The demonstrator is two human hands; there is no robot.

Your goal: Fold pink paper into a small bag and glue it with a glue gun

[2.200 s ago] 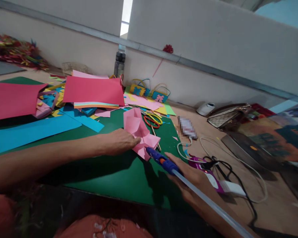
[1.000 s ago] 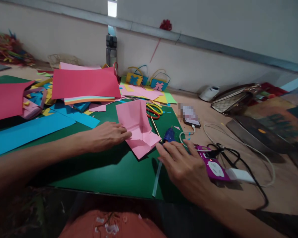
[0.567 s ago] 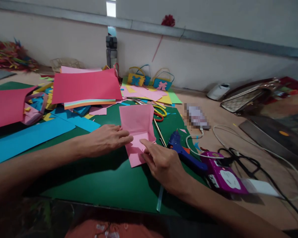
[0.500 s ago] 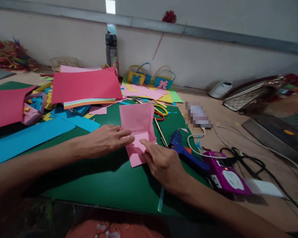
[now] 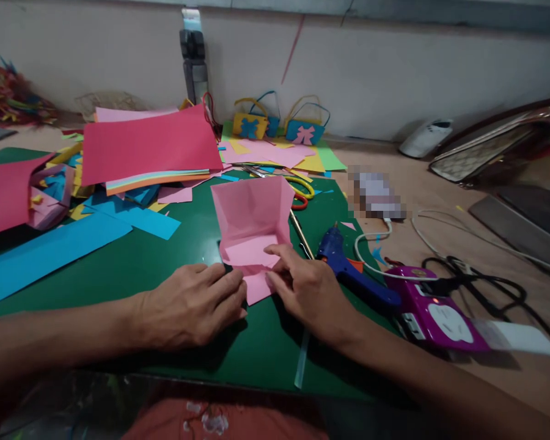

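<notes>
In front of me a folded pink paper box (image 5: 252,211) lies on the green board (image 5: 187,360), its tall back flap standing and its near flap flat. My left hand (image 5: 201,305) is closed at the box's near left corner, with fingers curled over the paper edge and the thumb below. My right hand (image 5: 309,287) pinches the box's near right side between thumb and forefinger. Just right of the box lie a gold pen-like tool (image 5: 301,234) and a blue glue gun (image 5: 355,275). A clear glue stick (image 5: 302,360) rests below my right wrist.
Coloured sheets (image 5: 149,146) and blue strips (image 5: 50,256) cover the left side. Scissors (image 5: 302,189) lie behind the box, with small paper bags (image 5: 305,131) further back. At right are a purple power strip (image 5: 435,315), cables, and a phone (image 5: 378,194).
My left hand has moved down from inside the box to its near left corner, and its fingers have curled. The right hand stays on the right side. The view has tilted downward.
</notes>
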